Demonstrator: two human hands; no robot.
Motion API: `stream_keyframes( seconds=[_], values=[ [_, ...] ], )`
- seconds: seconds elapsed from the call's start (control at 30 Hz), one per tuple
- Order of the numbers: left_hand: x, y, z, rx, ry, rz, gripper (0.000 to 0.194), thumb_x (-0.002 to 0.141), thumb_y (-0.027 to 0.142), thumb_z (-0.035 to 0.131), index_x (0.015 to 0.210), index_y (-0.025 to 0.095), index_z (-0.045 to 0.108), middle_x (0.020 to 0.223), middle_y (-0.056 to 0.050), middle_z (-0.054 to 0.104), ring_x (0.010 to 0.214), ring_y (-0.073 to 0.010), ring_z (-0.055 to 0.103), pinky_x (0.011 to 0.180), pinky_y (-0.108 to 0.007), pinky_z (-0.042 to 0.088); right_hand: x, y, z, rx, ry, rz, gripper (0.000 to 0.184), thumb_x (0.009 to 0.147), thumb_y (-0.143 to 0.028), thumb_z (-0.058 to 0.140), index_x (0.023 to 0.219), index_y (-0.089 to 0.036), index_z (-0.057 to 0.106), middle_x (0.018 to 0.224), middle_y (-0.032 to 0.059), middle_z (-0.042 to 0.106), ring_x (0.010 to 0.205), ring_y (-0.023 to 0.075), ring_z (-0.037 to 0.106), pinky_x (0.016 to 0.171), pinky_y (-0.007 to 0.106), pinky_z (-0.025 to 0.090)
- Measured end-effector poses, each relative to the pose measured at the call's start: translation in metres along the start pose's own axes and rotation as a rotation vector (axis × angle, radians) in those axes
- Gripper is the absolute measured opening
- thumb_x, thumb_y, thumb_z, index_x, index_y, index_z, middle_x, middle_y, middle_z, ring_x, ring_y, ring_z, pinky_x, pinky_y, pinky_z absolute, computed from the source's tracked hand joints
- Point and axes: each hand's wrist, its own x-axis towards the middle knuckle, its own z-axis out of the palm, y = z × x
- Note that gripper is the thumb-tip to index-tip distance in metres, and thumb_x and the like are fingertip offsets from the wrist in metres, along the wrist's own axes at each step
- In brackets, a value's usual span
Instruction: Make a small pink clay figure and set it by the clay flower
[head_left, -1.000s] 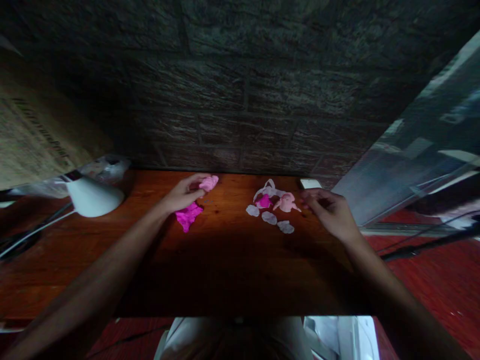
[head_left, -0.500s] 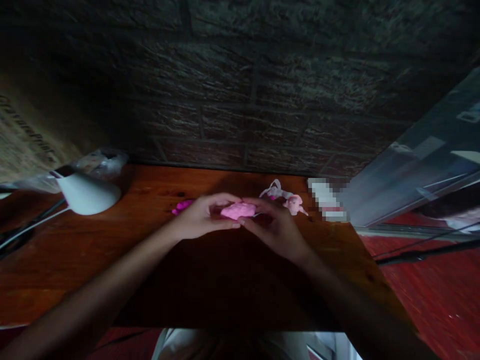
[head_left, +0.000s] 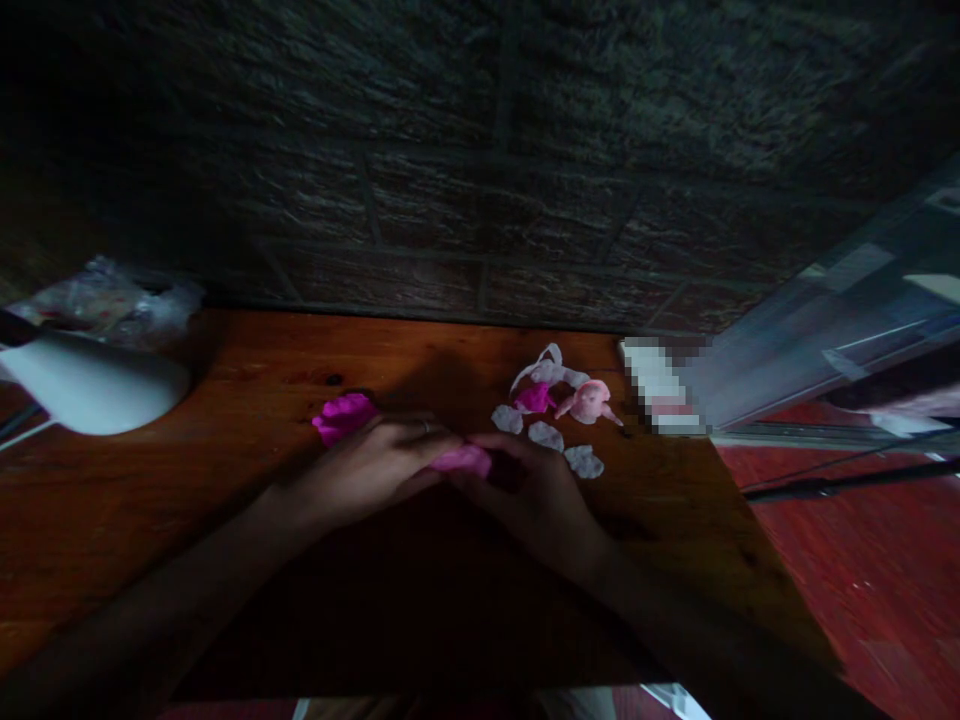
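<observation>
My left hand [head_left: 375, 465] and my right hand [head_left: 536, 490] meet over the middle of the wooden table [head_left: 247, 400]. Both close their fingers on a lump of light pink clay [head_left: 465, 460] held between them. A bright magenta lump of clay [head_left: 343, 415] lies on the table just behind my left hand. To the right of my hands lie several pale flattened clay pieces [head_left: 546, 436], a small magenta bit [head_left: 535, 398] and a small pink clay figure [head_left: 589, 400].
A white lamp head [head_left: 90, 380] sits at the table's left, with a crumpled plastic bag [head_left: 112, 300] behind it. A dark brick wall [head_left: 480, 180] stands behind the table. A blurred-out white object [head_left: 660, 390] lies at the far right corner. Red floor [head_left: 862, 560] shows on the right.
My left hand carried the light pink clay from the far left of the table to the middle. My right hand came in from the right and took hold of it too.
</observation>
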Motion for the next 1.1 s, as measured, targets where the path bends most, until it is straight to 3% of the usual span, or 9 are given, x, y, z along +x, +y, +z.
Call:
stream_keyframes(
  seconds=[0.1, 0.2, 0.33, 0.47, 0.63, 0.8, 0.93, 1.1],
  values=[
    [-0.003, -0.002, 0.001, 0.078, -0.047, 0.05, 0.018, 0.102, 0.021, 0.058, 0.102, 0.019, 0.075, 0.091, -0.004, 0.077, 0.081, -0.0165, 0.072, 0.072, -0.024, 0.053, -0.001, -0.001, 0.0, -0.068, -0.052, 0.021, 0.021, 0.086, -0.024, 0.079, 0.105, -0.017, 0.077, 0.093, 0.0044, 0.08, 0.081, 0.0173, 0.071, 0.072, 0.027, 0.053],
    [-0.003, 0.002, -0.004, 0.022, -0.125, 0.085, 0.021, 0.103, 0.023, 0.057, 0.091, 0.018, 0.074, 0.081, -0.002, 0.072, 0.072, -0.0146, 0.067, 0.064, -0.023, 0.048, -0.004, -0.009, -0.006, -0.112, -0.13, -0.003, 0.014, 0.088, -0.025, 0.079, 0.1, -0.018, 0.078, 0.083, 0.0013, 0.078, 0.071, 0.014, 0.068, 0.066, 0.024, 0.049],
    [0.001, 0.011, -0.013, -0.146, -0.187, -0.057, 0.015, 0.102, 0.029, 0.061, 0.097, 0.02, 0.073, 0.086, 0.0, 0.071, 0.076, -0.0131, 0.067, 0.068, -0.022, 0.047, -0.005, -0.014, -0.013, -0.158, -0.133, -0.076, 0.012, 0.092, -0.025, 0.075, 0.101, -0.018, 0.078, 0.085, 0.0011, 0.078, 0.071, 0.0128, 0.067, 0.068, 0.024, 0.049],
    [0.004, 0.012, -0.01, -0.142, -0.273, -0.204, 0.018, 0.096, 0.035, 0.07, 0.105, 0.019, 0.072, 0.1, -0.004, 0.076, 0.09, -0.0187, 0.072, 0.077, -0.026, 0.051, -0.004, -0.013, -0.013, -0.22, -0.127, -0.121, 0.015, 0.091, -0.023, 0.076, 0.106, -0.019, 0.077, 0.088, 0.001, 0.08, 0.072, 0.0137, 0.069, 0.069, 0.024, 0.05],
    [0.007, 0.006, -0.002, -0.152, -0.375, -0.171, 0.019, 0.094, 0.034, 0.072, 0.085, 0.016, 0.072, 0.084, -0.005, 0.076, 0.075, -0.0207, 0.073, 0.065, -0.027, 0.047, -0.003, -0.016, -0.01, -0.246, -0.151, -0.068, 0.019, 0.092, -0.033, 0.075, 0.107, -0.022, 0.073, 0.088, 0.001, 0.08, 0.071, 0.0161, 0.072, 0.065, 0.026, 0.052],
    [0.01, 0.016, 0.013, -0.098, -0.269, -0.172, 0.024, 0.1, 0.035, 0.06, 0.096, 0.014, 0.073, 0.09, -0.011, 0.078, 0.077, -0.0275, 0.074, 0.067, -0.034, 0.047, -0.004, -0.011, -0.007, -0.264, -0.075, -0.09, 0.024, 0.096, -0.04, 0.066, 0.111, -0.021, 0.061, 0.088, 0.0055, 0.077, 0.074, 0.0212, 0.074, 0.065, 0.031, 0.056],
    [0.009, 0.025, 0.017, -0.232, -0.129, -0.061, 0.024, 0.102, 0.031, 0.055, 0.099, 0.021, 0.076, 0.088, -0.005, 0.078, 0.076, -0.0232, 0.071, 0.067, -0.031, 0.045, -0.009, -0.01, -0.005, -0.232, -0.028, -0.164, 0.03, 0.098, -0.033, 0.061, 0.126, -0.022, 0.061, 0.096, 0.0063, 0.08, 0.083, 0.022, 0.077, 0.073, 0.033, 0.06],
    [0.009, 0.025, 0.004, -0.389, -0.175, -0.026, 0.023, 0.1, 0.035, 0.059, 0.101, 0.022, 0.078, 0.084, -0.003, 0.077, 0.069, -0.0192, 0.067, 0.064, -0.029, 0.041, -0.01, -0.02, -0.002, -0.006, -0.079, -0.175, 0.023, 0.101, -0.025, 0.056, 0.112, -0.027, 0.075, 0.1, 0.0023, 0.083, 0.09, 0.0188, 0.079, 0.078, 0.029, 0.062]
  ],
)
